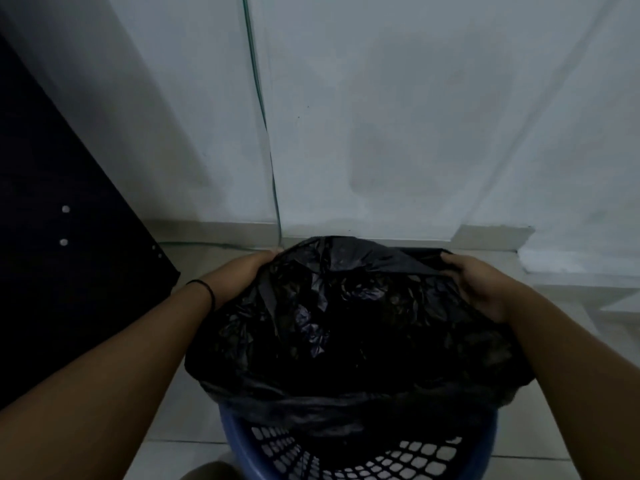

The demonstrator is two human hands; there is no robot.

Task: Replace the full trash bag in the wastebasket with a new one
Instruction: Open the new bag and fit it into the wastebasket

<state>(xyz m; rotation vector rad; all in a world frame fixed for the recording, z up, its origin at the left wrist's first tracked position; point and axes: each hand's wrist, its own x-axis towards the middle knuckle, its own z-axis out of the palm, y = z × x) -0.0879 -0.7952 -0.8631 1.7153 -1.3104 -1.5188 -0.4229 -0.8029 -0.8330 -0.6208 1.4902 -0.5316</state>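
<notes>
Dim, bluish light (soft blur throughout); wide-angle bending at the edges, shadows murky.

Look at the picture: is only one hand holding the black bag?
No: the left hand and right hand each grip the black bag.

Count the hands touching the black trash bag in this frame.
2. The left hand grips the trash bag at its far-left edge; the right hand grips its far-right edge.
</notes>
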